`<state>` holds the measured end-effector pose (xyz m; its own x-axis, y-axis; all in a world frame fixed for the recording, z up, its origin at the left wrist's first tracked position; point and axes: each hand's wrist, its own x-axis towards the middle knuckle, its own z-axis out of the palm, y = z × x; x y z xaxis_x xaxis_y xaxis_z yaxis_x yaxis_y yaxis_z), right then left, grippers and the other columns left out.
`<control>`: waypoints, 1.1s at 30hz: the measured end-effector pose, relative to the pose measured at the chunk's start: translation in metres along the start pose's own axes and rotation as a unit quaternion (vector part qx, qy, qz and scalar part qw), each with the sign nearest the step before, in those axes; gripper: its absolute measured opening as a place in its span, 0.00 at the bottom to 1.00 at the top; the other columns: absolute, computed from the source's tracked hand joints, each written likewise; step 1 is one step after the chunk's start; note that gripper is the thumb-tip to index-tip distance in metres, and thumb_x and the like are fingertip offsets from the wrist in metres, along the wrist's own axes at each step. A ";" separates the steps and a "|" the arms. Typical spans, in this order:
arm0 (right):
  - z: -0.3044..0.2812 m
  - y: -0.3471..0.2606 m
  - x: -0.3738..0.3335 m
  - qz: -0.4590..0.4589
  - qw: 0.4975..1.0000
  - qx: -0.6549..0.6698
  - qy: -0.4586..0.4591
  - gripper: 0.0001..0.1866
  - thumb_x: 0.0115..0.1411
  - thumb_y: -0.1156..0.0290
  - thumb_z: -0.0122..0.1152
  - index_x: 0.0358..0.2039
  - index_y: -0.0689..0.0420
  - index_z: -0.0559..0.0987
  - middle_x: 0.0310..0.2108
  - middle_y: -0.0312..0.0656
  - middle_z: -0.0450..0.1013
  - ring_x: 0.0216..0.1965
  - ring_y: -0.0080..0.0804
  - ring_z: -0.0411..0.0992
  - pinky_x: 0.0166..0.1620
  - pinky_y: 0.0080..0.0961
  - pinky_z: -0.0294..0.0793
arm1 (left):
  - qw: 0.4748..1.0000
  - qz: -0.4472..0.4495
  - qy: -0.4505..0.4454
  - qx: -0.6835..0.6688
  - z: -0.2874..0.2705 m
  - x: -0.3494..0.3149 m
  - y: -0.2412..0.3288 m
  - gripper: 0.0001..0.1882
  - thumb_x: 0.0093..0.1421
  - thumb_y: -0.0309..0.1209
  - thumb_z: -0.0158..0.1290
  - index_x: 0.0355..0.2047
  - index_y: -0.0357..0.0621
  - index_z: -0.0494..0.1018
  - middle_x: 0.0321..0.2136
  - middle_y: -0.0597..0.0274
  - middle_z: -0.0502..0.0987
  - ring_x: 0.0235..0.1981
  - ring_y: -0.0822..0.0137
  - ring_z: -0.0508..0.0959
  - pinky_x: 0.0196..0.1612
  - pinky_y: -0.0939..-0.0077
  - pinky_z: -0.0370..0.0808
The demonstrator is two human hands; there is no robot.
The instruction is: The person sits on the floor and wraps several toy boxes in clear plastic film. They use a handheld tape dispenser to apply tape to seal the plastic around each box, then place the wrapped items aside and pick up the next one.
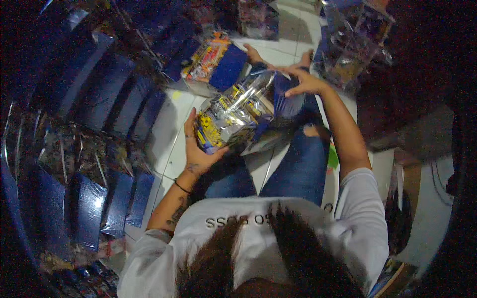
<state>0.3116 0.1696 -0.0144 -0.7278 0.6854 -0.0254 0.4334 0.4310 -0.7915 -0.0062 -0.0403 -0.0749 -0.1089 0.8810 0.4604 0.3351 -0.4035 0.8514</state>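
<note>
1. Wrapped box (231,116): yellow, black and silver print under shiny clear film; sits aslant in front of the person, over the gap between the legs. Whether it also rests on a leg, cannot tell.
2. Left hand (201,151): gripping the near-left end of the wrapped box, fingers along one side, thumb along the other.
3. Right hand (307,84): open, fingers spread, at the far-right end of the wrapped box. Contact with the film: cannot tell.
4. Second box (226,67): orange-and-yellow printed face, blue side; on the white tiled floor (174,144), just beyond the wrapped box.
5. Person's jeans (298,169): blue, legs apart; bare feet lie beyond.
6. Blue boxes (92,203): film-covered, rowed along the left.
7. Clear-wrapped packages (350,44): far right, details too dark to read.
</note>
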 end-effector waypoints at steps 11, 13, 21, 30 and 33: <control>0.031 0.040 -0.060 -0.054 0.736 0.646 0.196 0.29 0.61 0.47 0.50 0.54 0.56 0.70 0.50 0.44 0.72 0.47 0.40 0.73 0.53 0.39 0.71 | 0.940 -0.043 -0.132 0.312 0.020 0.306 0.114 0.55 0.55 0.50 0.57 0.66 0.38 0.33 0.66 0.37 0.39 0.67 0.50 0.46 0.64 0.65 0.57; 0.042 0.016 -0.038 -0.067 0.694 0.668 0.260 0.29 0.63 0.47 0.47 0.56 0.55 0.69 0.51 0.44 0.71 0.49 0.39 0.72 0.54 0.37 0.69 | 0.929 0.175 0.019 0.326 0.004 0.297 0.100 0.50 0.51 0.47 0.62 0.63 0.33 0.48 0.59 0.40 0.59 0.61 0.53 0.61 0.61 0.63 0.61; 0.053 -0.002 0.158 0.068 0.698 0.651 0.291 0.28 0.61 0.44 0.49 0.48 0.56 0.74 0.41 0.41 0.75 0.43 0.37 0.73 0.48 0.37 0.72 | 0.919 -0.233 0.067 -0.310 -0.071 0.180 -0.091 0.27 0.60 0.41 0.54 0.56 0.43 0.64 0.51 0.60 0.72 0.49 0.64 0.73 0.50 0.70 0.69; 0.104 0.106 0.263 0.145 0.728 0.614 0.268 0.30 0.64 0.56 0.49 0.61 0.59 0.61 0.58 0.44 0.64 0.59 0.39 0.61 0.61 0.39 0.58 | 0.944 -0.305 0.094 -0.089 -0.073 0.233 -0.186 0.30 0.53 0.44 0.61 0.49 0.37 0.69 0.42 0.59 0.76 0.41 0.67 0.75 0.43 0.74 0.71; 0.052 0.127 0.190 -0.062 0.824 0.180 0.534 0.30 0.61 0.63 0.52 0.61 0.60 0.59 0.57 0.44 0.63 0.55 0.40 0.63 0.58 0.35 0.62 | 0.945 -0.253 0.168 0.121 -0.076 0.229 -0.177 0.49 0.54 0.49 0.59 0.63 0.28 0.50 0.62 0.41 0.56 0.62 0.54 0.58 0.62 0.68 0.55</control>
<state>0.2011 0.3239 -0.1518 0.2121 0.8574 0.4689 0.0663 0.4661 -0.8823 -0.1613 0.2140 -0.1013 -0.5903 0.8013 0.0973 0.3604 0.1538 0.9200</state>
